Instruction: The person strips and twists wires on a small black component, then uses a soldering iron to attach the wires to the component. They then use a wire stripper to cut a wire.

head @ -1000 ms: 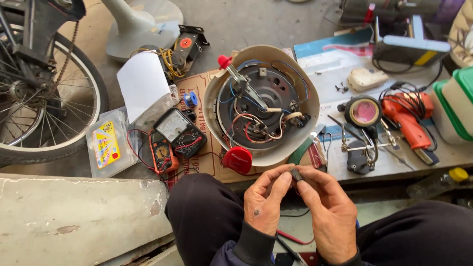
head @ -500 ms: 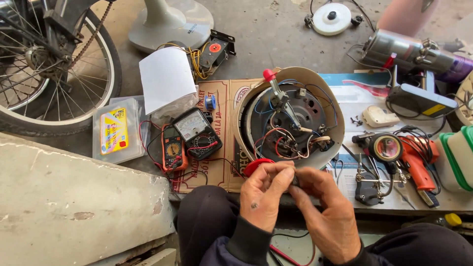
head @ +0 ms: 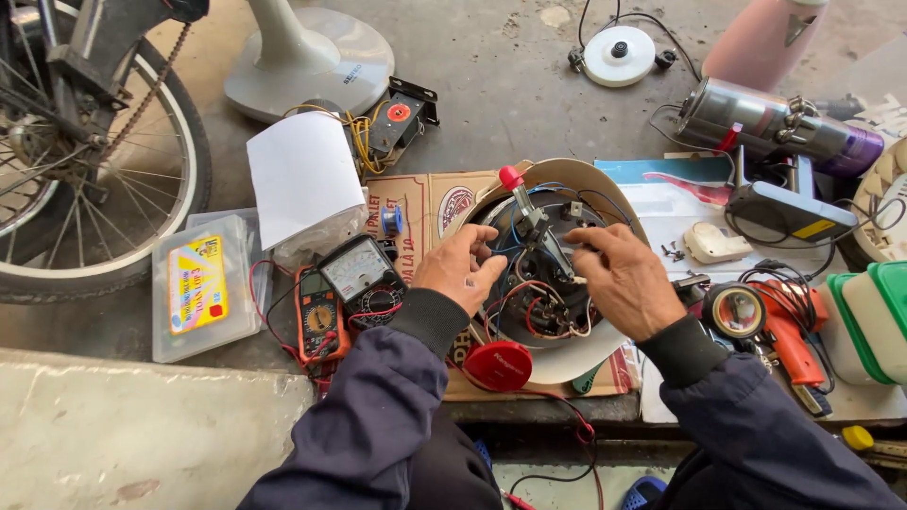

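An upturned round appliance with a cream rim [head: 605, 184] lies on cardboard [head: 416, 194]. Its open underside shows red, blue and white wires [head: 534, 316] and a metal lever with a red knob [head: 511, 177]. My left hand [head: 460, 271] reaches in from the left with bent fingers, the tips among the wires; what it holds is hidden. From the right, my right hand [head: 624, 280] pinches a wire end beside the lever. A red round cap [head: 498, 365] lies at the near rim.
An analog meter [head: 359, 274] and an orange digital meter [head: 318, 321] sit to the left, by a clear plastic box [head: 203, 288] and a bicycle wheel [head: 104, 170]. An orange gun-shaped tool [head: 789, 331], a tape roll [head: 735, 310] and a green-and-white container [head: 869, 316] crowd the right. A fan base [head: 312, 57] stands behind.
Both hands have left my lap, where they were joined over a small part, and moved forward into the appliance's open underside. The view has shifted closer.
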